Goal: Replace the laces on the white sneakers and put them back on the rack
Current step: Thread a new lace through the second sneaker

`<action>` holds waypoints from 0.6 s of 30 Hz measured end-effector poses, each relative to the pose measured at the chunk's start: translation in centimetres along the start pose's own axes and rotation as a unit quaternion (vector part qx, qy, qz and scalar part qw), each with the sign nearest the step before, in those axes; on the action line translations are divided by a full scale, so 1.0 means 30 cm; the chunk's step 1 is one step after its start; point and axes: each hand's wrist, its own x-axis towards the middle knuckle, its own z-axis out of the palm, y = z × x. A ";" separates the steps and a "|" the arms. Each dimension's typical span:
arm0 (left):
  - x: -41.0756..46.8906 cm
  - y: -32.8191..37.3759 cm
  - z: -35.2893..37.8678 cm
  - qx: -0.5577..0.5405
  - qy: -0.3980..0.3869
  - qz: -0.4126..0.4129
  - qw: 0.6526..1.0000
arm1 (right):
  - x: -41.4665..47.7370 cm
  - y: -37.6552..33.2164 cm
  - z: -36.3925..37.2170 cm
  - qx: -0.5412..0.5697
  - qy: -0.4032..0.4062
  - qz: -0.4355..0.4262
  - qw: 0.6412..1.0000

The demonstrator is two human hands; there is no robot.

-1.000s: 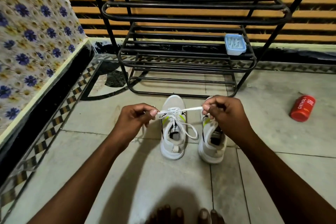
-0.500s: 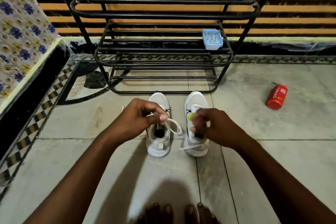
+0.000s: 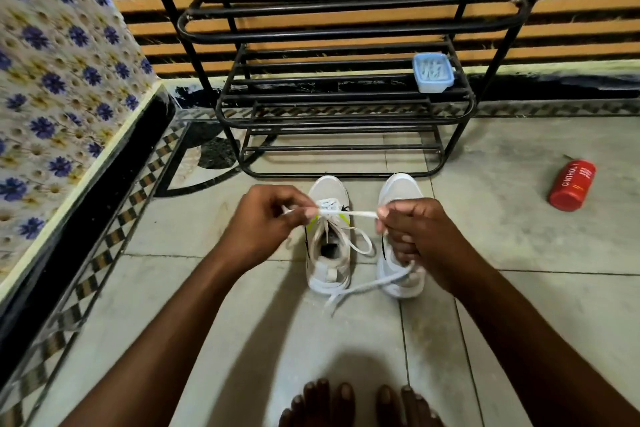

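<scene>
Two white sneakers stand side by side on the tiled floor in front of the black metal rack (image 3: 346,107). The left sneaker (image 3: 329,236) carries a white lace (image 3: 360,214) knotted over its tongue. My left hand (image 3: 263,222) pinches one end of that lace at the left of the knot. My right hand (image 3: 419,232) grips the other end, pulled taut to the right, and covers much of the right sneaker (image 3: 398,194). A loose loop and a free tail of lace trail toward the heels.
A small light-blue plastic box (image 3: 433,73) sits on the rack's middle shelf at the right. A red can (image 3: 571,189) lies on the floor to the right. A flower-patterned bed edge (image 3: 69,80) runs along the left. My bare toes (image 3: 356,406) show at the bottom.
Both hands have pulled apart again, drawing the lace taut across the left sneaker's knot; half a second ago they were lower, close over the two sneakers with the lace slack.
</scene>
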 end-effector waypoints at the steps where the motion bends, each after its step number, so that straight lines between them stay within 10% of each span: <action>1: 0.002 -0.028 -0.026 0.045 0.032 -0.014 0.998 | 0.008 0.008 -0.034 -0.123 0.028 0.009 0.992; 6: -0.027 -0.020 -0.064 -0.038 0.024 -0.018 0.999 | 0.020 0.072 -0.061 -0.441 0.123 -0.052 0.887; 11: -0.041 0.067 0.030 -0.074 -0.070 0.014 0.995 | 0.038 0.042 0.111 -0.273 -0.063 -0.111 0.953; 14: -0.020 0.080 0.018 -0.053 -0.035 0.036 0.997 | 0.032 0.049 0.098 -0.273 -0.042 -0.109 0.955; 18: -0.017 0.072 -0.031 -0.047 0.056 0.045 0.996 | 0.011 0.073 0.022 -0.616 -0.063 0.019 0.785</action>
